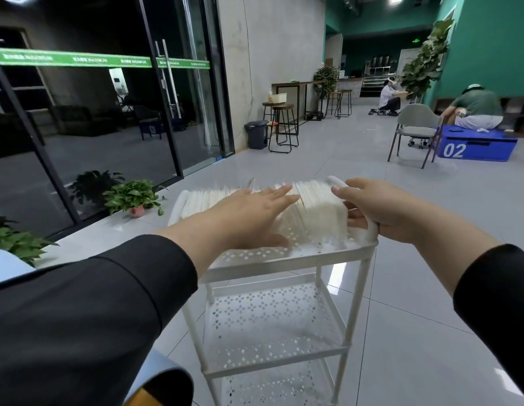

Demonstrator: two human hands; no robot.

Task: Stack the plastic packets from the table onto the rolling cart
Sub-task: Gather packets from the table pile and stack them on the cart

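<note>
A white three-tier rolling cart with perforated shelves stands in front of me. Its top shelf holds a dense row of pale plastic packets standing on edge. My left hand lies flat with straight fingers on top of the packets, pressing them. My right hand grips the cart's right side handle, fingers curled round the white bar. The two lower shelves hold nothing.
Potted plants sit on the floor by the glass doors at left. A chair and a blue box marked 02 stand at the right, stools and a bin further back. Two people crouch in the distance.
</note>
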